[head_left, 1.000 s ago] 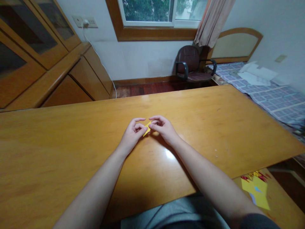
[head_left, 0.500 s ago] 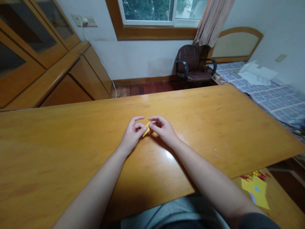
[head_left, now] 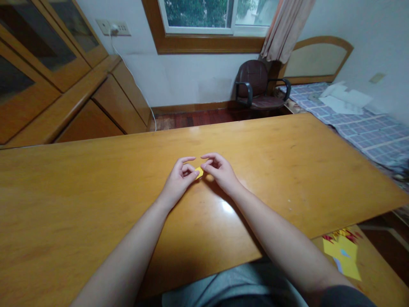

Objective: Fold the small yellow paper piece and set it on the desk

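Note:
A small piece of yellow paper [head_left: 200, 172] is held just over the middle of the wooden table [head_left: 96, 204]. My left hand [head_left: 182, 177] pinches its left side between thumb and curled fingers, with the index finger stretched out above. On the other side, my right hand [head_left: 219, 169] has thumb and fingers closed at the paper's right edge, its index finger also raised. The fingers hide part of the paper, so its exact shape and folds cannot be made out.
On a lower surface at the right lie yellow paper sheets [head_left: 340, 251] and several small red and yellow pieces [head_left: 343, 234]. Beyond the table stand a brown armchair [head_left: 257, 85], a cabinet [head_left: 96, 102] and a bed [head_left: 361, 119] with white papers on it.
The yellow paper has turned between my fingers, from a slanted narrow strip to a shorter, flatter-looking patch. My right hand has shifted very slightly right.

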A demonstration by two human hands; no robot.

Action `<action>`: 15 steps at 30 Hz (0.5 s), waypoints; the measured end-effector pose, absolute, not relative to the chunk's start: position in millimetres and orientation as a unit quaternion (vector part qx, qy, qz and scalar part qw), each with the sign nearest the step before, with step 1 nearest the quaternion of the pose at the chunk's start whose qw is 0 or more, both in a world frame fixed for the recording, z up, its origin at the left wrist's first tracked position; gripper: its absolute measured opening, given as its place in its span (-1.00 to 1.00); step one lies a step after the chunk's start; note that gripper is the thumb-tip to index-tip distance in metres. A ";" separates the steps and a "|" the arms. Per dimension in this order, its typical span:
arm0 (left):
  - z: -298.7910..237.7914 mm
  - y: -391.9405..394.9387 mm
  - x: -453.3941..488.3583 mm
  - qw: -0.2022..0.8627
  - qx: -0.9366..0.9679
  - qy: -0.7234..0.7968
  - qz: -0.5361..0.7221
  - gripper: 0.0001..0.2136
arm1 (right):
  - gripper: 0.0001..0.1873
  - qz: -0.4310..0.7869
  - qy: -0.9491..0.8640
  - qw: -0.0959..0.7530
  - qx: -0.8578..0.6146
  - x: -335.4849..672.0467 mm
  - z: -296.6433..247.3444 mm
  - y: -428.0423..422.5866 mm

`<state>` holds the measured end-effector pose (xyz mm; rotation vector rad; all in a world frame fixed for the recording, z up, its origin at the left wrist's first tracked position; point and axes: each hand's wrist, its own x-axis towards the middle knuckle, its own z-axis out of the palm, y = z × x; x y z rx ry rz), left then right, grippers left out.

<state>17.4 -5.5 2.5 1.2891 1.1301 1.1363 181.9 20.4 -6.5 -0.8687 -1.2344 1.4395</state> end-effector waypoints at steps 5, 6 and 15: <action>2.3 -5.6 16.8 0.521 0.538 0.464 0.473 -0.53 | -0.75 0.589 -0.512 0.508 -0.365 184.1 -8.5 21.3; 2.0 -5.6 16.7 0.524 0.538 0.464 0.470 -0.52 | -0.76 0.590 -0.515 0.505 -0.363 183.9 -8.4 20.8; 1.2 -7.0 16.6 0.520 0.548 0.464 0.462 -0.55 | -0.77 0.605 -0.505 0.504 -0.355 182.1 -7.6 18.6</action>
